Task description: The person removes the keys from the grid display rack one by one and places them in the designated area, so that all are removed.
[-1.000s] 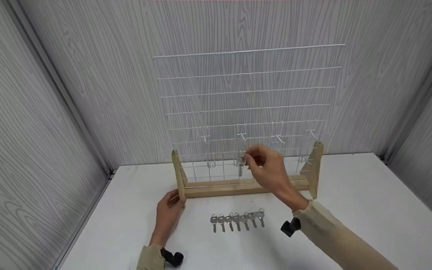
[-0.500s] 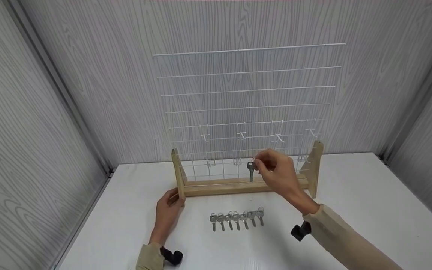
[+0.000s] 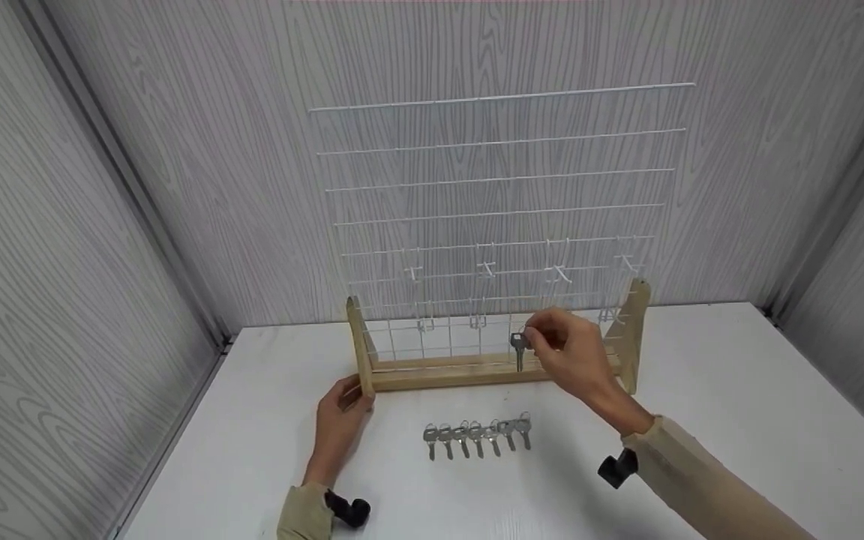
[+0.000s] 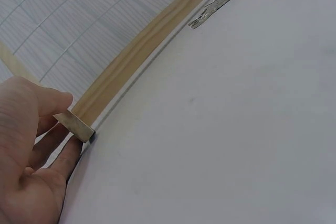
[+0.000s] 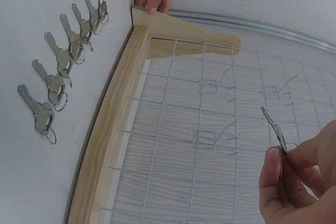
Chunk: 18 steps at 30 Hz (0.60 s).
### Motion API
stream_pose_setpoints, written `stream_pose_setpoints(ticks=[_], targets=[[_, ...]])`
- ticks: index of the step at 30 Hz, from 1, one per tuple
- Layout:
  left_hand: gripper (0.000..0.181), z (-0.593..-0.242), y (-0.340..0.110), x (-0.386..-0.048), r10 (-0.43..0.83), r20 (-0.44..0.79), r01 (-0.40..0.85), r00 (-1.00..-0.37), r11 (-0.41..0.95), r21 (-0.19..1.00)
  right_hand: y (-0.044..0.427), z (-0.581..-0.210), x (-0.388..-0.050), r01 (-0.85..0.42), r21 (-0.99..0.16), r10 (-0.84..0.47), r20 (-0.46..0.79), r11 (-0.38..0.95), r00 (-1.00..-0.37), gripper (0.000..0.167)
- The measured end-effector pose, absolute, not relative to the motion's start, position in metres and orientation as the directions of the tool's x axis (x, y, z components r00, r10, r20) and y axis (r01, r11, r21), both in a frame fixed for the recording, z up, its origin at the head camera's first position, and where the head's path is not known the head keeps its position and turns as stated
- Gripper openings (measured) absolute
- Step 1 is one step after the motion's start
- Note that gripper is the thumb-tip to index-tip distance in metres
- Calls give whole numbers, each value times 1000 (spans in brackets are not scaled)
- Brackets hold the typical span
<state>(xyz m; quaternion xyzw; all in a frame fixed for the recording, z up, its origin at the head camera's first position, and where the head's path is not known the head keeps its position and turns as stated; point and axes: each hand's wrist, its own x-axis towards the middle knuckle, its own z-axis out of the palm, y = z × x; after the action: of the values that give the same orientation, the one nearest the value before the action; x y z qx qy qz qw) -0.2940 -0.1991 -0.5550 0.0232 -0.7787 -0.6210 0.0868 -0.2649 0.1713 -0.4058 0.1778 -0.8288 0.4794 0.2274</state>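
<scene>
My right hand (image 3: pixel 571 352) pinches a silver key (image 3: pixel 520 351) near its ring, and the key hangs blade down in front of the wire grid rack (image 3: pixel 492 184). In the right wrist view that key (image 5: pixel 274 127) is apart from the white hooks (image 5: pixel 210 85) on the grid. My left hand (image 3: pixel 342 420) grips the lower front corner of the rack's left wooden side piece (image 3: pixel 361 345). Thumb and fingers lie on either side of that wood (image 4: pixel 77 125) in the left wrist view. Several more ringed keys (image 3: pixel 477 437) lie in a row on the white table before the rack.
White hooks stand in two rows on the grid, upper hooks (image 3: pixel 561 274) and lower hooks (image 3: pixel 478 321). A wooden crossbar (image 3: pixel 447 381) joins the side pieces at the base. Wood-grain panels (image 3: pixel 177 150) enclose the white table (image 3: pixel 267 360) behind and at the sides.
My right hand has moved right and slightly down, away from the lower middle hook, carrying the key with it. The left hand stays at the rack's corner.
</scene>
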Motion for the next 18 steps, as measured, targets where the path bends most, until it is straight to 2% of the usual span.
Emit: stream_pose_setpoints(ticks=[18], targets=[[47, -556, -198, -294, -155, 118, 80, -981, 233, 969, 192, -447, -266, -425, -739, -56, 468, 523, -882, 9]])
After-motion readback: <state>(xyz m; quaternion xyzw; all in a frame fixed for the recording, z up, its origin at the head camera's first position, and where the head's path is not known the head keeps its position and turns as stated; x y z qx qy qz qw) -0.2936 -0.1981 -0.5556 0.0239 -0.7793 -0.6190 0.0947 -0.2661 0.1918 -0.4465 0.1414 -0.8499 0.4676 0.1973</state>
